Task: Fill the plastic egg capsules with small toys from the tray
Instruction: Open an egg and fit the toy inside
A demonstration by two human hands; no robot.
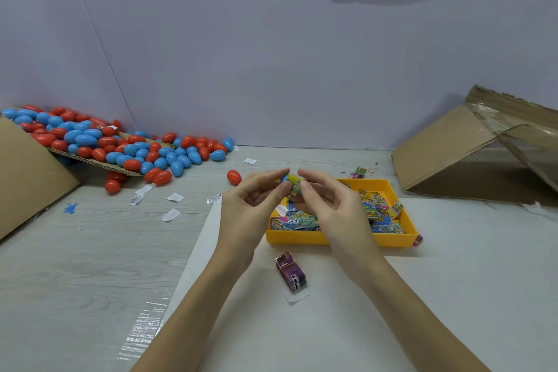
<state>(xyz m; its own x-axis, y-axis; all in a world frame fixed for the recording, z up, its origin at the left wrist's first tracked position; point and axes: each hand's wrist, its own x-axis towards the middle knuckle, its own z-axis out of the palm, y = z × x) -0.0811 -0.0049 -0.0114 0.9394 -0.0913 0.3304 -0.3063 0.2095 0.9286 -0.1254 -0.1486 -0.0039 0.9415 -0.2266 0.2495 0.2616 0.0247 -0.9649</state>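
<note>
Both hands meet above the yellow tray [338, 239], which holds several small colourful toy packets [302, 219]. My left hand [250, 205] and my right hand [329, 205] together pinch a small yellow-green toy packet [293, 183] with a bit of blue showing at its left end. It is mostly hidden by the fingertips. A single red egg capsule [234, 177] lies just left of the hands. A big pile of red and blue egg capsules [120, 148] spreads over cardboard at the back left.
A purple toy packet [291, 272] lies in front of the tray on white paper. Small white paper slips [173, 205] are scattered on the table. A cardboard box [18, 178] stands at the left, a tilted cardboard box [471, 154] at the right. Two packets [357, 173] lie behind the tray.
</note>
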